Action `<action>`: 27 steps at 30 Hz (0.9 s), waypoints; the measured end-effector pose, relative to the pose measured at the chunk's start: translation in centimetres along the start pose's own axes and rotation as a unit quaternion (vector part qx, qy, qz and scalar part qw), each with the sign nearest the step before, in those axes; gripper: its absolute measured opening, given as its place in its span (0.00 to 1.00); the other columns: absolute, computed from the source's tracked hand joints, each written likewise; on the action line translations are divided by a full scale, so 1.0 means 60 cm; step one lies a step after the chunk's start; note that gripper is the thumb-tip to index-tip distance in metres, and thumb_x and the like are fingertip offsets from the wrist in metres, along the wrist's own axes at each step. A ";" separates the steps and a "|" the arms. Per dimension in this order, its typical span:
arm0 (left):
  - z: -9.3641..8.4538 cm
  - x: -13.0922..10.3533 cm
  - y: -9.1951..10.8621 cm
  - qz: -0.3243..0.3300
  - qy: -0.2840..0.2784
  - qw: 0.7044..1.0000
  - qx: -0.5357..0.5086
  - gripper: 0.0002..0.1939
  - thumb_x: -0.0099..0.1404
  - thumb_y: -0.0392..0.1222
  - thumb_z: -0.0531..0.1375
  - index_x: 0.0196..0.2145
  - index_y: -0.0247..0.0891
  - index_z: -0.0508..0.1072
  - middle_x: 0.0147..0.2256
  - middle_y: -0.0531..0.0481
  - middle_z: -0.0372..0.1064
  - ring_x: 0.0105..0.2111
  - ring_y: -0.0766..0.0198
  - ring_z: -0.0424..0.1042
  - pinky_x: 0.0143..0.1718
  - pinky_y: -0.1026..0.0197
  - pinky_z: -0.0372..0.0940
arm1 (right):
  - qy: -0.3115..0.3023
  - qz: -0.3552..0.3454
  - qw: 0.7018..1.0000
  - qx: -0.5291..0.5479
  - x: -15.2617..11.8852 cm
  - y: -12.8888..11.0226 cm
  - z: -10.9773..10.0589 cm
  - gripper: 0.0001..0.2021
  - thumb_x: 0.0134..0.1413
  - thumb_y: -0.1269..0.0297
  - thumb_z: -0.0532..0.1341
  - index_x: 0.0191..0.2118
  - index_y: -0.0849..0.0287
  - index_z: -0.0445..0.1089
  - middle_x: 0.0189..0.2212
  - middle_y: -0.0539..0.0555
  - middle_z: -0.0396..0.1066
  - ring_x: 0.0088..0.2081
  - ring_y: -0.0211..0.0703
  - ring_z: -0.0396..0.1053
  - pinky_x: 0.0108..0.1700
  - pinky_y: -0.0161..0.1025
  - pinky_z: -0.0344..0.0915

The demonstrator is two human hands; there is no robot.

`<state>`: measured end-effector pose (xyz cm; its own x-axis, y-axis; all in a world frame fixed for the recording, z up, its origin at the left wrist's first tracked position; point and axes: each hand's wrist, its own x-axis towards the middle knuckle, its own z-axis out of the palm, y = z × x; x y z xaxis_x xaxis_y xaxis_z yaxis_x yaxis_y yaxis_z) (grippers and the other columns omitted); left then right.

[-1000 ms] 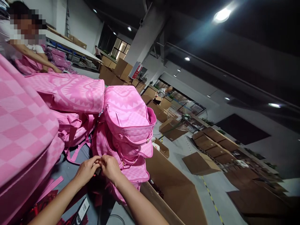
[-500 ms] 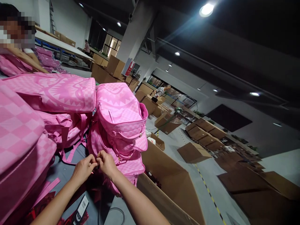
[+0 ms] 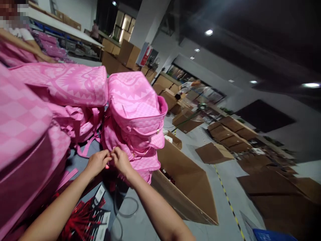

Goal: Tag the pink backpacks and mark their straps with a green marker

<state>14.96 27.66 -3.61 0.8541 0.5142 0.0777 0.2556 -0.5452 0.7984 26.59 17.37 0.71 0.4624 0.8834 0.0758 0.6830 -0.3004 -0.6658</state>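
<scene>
Holding the left hand (image 3: 98, 161) and right hand (image 3: 121, 160) close together, just in front of a stack of pink checkered fabric backpacks (image 3: 136, 100). Pinching with the left fingers drawn closed against the thumb, just above a small glossy red piece (image 3: 107, 166); pinching likewise with the right fingers, closed at the tips. Too small and shadowed to tell the exact grip on the red piece, or any contact with the stack.

To the left, on the grey bench (image 3: 74, 161), a pink backpack with a jagged-mouth print (image 3: 77, 83), lying flat above pink straps and folded fabric. Nearer, at the left edge, a large pink checkered backpack (image 3: 22, 124). Below the hands, between the forearms, a bundle of shiny red strings (image 3: 77, 221) beside black tags with white barcode labels (image 3: 102, 227).

Right of the stack, an open brown cardboard box (image 3: 190, 180); farther right, black-and-yellow floor tape (image 3: 227, 200). At upper left, partly out of view, another person (image 3: 22, 43), with one arm reaching toward pink fabric.
</scene>
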 end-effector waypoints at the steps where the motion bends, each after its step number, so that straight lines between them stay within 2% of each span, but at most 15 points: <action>1: -0.005 -0.001 0.003 0.008 -0.003 0.999 -0.032 0.07 0.64 0.43 0.56 0.31 0.40 0.71 0.28 0.52 0.74 0.28 0.62 0.72 0.30 0.64 0.60 | -0.001 0.001 1.000 0.011 0.000 0.000 0.000 0.04 0.55 0.71 0.52 0.31 0.56 0.59 0.27 0.48 0.65 0.31 0.39 0.65 0.36 0.34 0.60; 4: -0.012 0.001 0.005 0.018 -0.043 0.994 -0.096 0.09 0.65 0.40 0.54 0.35 0.40 0.74 0.27 0.54 0.74 0.25 0.66 0.71 0.29 0.66 0.61 | -0.005 0.006 0.999 0.041 -0.001 0.005 0.001 0.03 0.57 0.67 0.51 0.32 0.55 0.59 0.28 0.49 0.64 0.32 0.41 0.65 0.37 0.36 0.60; 9: -0.013 0.004 -0.001 -0.014 -0.017 0.999 -0.050 0.04 0.62 0.41 0.60 0.32 0.39 0.73 0.31 0.52 0.73 0.32 0.63 0.70 0.34 0.63 0.61 | -0.007 0.013 0.998 0.058 -0.004 0.008 0.003 0.02 0.55 0.65 0.52 0.33 0.56 0.60 0.29 0.49 0.65 0.31 0.40 0.64 0.37 0.37 0.58; 13: -0.018 0.002 0.002 0.034 -0.045 0.998 -0.034 0.06 0.64 0.40 0.58 0.36 0.40 0.74 0.32 0.53 0.74 0.30 0.65 0.71 0.34 0.64 0.61 | -0.005 0.009 0.998 0.056 -0.005 0.005 0.002 0.03 0.54 0.64 0.52 0.33 0.56 0.61 0.29 0.49 0.67 0.31 0.41 0.65 0.37 0.37 0.58; 17: -0.019 -0.002 0.005 0.021 -0.004 1.000 0.008 0.03 0.63 0.39 0.60 0.33 0.38 0.73 0.33 0.51 0.74 0.33 0.62 0.72 0.35 0.62 0.61 | 0.000 -0.007 1.000 0.029 -0.007 0.008 0.004 0.04 0.55 0.63 0.53 0.33 0.56 0.62 0.29 0.50 0.68 0.29 0.40 0.65 0.35 0.37 0.58; 21: -0.022 -0.005 0.011 0.024 -0.057 0.998 -0.006 0.05 0.65 0.36 0.57 0.35 0.39 0.74 0.33 0.52 0.74 0.34 0.63 0.72 0.36 0.63 0.61 | 0.002 -0.006 0.999 0.035 -0.009 0.007 0.006 0.05 0.55 0.63 0.52 0.33 0.57 0.62 0.29 0.51 0.68 0.30 0.41 0.65 0.35 0.37 0.59; 25: -0.026 -0.006 0.017 0.015 -0.008 0.998 0.063 0.03 0.65 0.37 0.59 0.35 0.38 0.73 0.35 0.50 0.75 0.34 0.61 0.72 0.34 0.62 0.60 | -0.002 -0.005 1.000 0.027 -0.010 0.005 0.005 0.04 0.55 0.64 0.52 0.33 0.57 0.62 0.28 0.50 0.67 0.29 0.40 0.64 0.33 0.37 0.57; 27: -0.026 -0.006 0.017 0.032 -0.028 0.998 0.046 0.03 0.65 0.38 0.60 0.37 0.39 0.73 0.37 0.51 0.75 0.36 0.61 0.72 0.35 0.62 0.61 | 0.005 -0.003 0.999 0.032 -0.010 0.005 0.004 0.04 0.54 0.64 0.52 0.33 0.57 0.62 0.29 0.51 0.68 0.30 0.41 0.65 0.35 0.37 0.58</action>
<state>14.22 27.95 -1.87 0.8933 0.4402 0.0911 0.2381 -0.6352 0.7347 26.37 16.86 0.27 0.4637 0.8818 0.0864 0.6481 -0.2711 -0.7117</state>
